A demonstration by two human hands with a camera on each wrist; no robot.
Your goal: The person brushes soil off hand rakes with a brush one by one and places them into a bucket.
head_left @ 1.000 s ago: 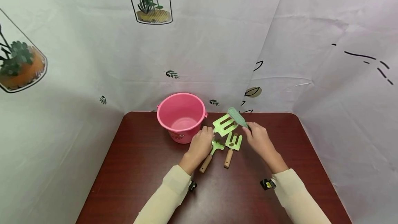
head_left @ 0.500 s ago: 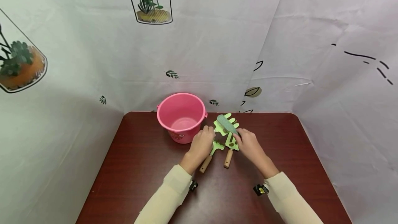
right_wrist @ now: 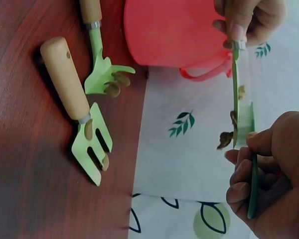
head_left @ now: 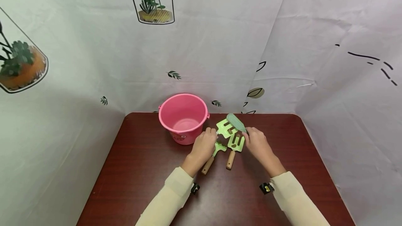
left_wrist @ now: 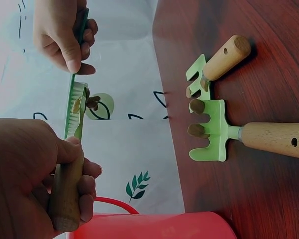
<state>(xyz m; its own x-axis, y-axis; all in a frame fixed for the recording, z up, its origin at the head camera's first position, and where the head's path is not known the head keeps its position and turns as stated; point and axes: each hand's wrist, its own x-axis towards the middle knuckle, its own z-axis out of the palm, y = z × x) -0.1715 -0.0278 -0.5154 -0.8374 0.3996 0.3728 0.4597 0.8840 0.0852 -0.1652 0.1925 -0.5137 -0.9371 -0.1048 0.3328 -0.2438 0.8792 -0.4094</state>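
Note:
My left hand (head_left: pixel 204 145) grips the wooden handle of a light-green garden fork (head_left: pixel 223 129), raised above the table beside the bucket. In my right hand (head_left: pixel 258 146) is a green scrubbing brush (head_left: pixel 236 122), pinched by its handle. Its white bristles (left_wrist: pixel 77 102) touch or nearly touch the fork's tines. Brown lumps (right_wrist: pixel 225 139) cling to the raised fork. Below lie a second small fork (head_left: pixel 230 159) and a hand rake (head_left: pixel 208 165), both green with wooden handles. They carry brown lumps too, plain on the rake (left_wrist: pixel 217 132) in the left wrist view.
A pink bucket (head_left: pixel 186 136) stands at the back of the dark red-brown table (head_left: pixel 141 170), just left of the tools. Nothing shows inside it. White printed cloth (head_left: pixel 213 44) hangs close behind the table and along both sides.
The brush first swept left and down across the raised fork, then came back right toward the tine tips. My left hand and the tools on the table have stayed put.

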